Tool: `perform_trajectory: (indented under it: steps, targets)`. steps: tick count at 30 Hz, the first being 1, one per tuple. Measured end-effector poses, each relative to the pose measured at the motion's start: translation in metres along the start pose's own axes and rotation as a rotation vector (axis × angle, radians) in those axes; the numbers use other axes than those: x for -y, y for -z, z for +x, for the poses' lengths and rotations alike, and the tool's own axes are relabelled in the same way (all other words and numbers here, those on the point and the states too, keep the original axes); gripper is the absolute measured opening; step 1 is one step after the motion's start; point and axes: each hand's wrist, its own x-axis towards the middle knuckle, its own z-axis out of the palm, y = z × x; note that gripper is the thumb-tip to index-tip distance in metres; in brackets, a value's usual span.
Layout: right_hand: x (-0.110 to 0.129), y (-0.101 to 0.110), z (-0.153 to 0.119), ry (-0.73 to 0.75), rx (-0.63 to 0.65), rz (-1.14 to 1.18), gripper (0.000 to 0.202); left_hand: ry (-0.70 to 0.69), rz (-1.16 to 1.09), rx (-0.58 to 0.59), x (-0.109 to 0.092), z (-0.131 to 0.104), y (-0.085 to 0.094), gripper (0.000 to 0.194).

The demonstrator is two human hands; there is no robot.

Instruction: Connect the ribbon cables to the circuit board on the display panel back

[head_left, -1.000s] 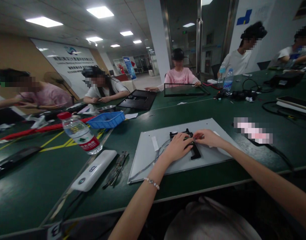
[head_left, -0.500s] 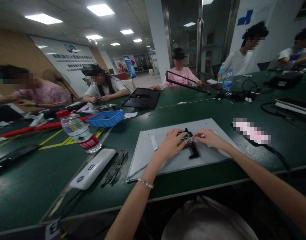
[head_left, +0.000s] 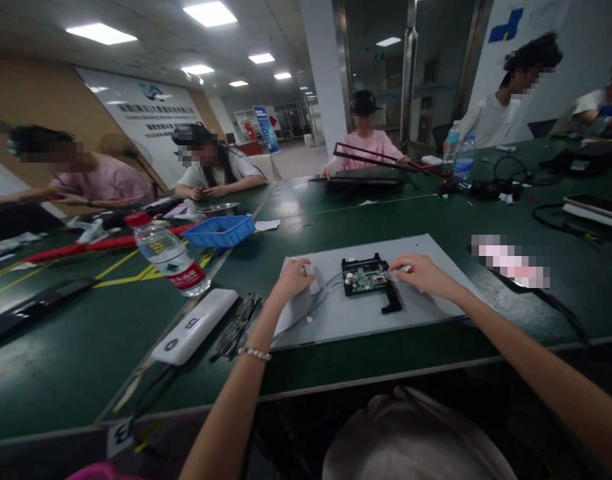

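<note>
A pale grey panel lies flat before me. On its middle rests a black bracket with a green circuit board, and thin grey wires run from the board's left side. At the panel's left, my left hand has its fingers closed on a small white strip. My right hand is beside the board's right edge, fingertips pinched on something too small to make out.
Left of the panel are a white power bank, a bundle of thin cables, a water bottle and a blue tray. A phone with a cable lies right. Several people sit around the table.
My left hand has moved left off the board to the white strip, leaving the board and wires visible. Across the table, a person has shifted the flat black panel to the right. The view has turned slightly.
</note>
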Motion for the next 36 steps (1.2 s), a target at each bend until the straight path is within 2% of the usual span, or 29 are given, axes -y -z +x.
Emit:
perform_trajectory:
  steps: [3,6,9,12,15,20,23,27,32,34,36]
  targets:
    - [0.000,0.000,0.000,-0.014,0.008,0.007,0.020,-0.005,-0.019,0.037,-0.002,0.002,0.001,0.030]
    - [0.001,0.001,0.000,-0.001,0.007,0.009,0.020,-0.039,-0.069,-0.001,-0.001,-0.001,0.010,0.021]
    - [0.005,0.003,0.000,0.023,-0.027,0.007,0.020,-0.017,-0.217,-0.092,0.001,-0.010,0.025,0.027]
    - [0.015,0.005,0.002,0.063,-0.074,0.017,0.020,0.036,-0.473,-0.146,-0.004,-0.024,0.039,0.036]
    - [0.030,0.003,0.004,0.110,-0.084,0.017,0.021,0.043,-0.593,-0.140,-0.012,-0.035,0.037,0.036]
    - [0.058,-0.016,0.006,0.219,0.017,-0.008,0.022,0.029,-0.361,-0.075,-0.021,-0.044,0.010,0.027]
    - [0.069,-0.028,0.007,0.300,0.095,-0.050,0.024,0.030,-0.189,-0.064,-0.025,-0.049,0.002,0.024]
    - [0.081,-0.039,0.011,0.396,0.166,-0.168,0.029,0.035,-0.079,-0.088,-0.026,-0.054,0.003,0.023]
    - [0.096,-0.054,0.019,0.557,0.203,-0.283,0.034,-0.053,0.076,-0.344,-0.037,-0.065,0.009,0.030]
    - [0.101,-0.062,0.022,0.595,0.210,-0.336,0.035,-0.108,0.148,-0.344,-0.046,-0.073,0.011,0.026]
    - [0.103,-0.069,0.024,0.616,0.211,-0.398,0.033,-0.149,0.173,-0.278,-0.053,-0.081,0.012,0.023]
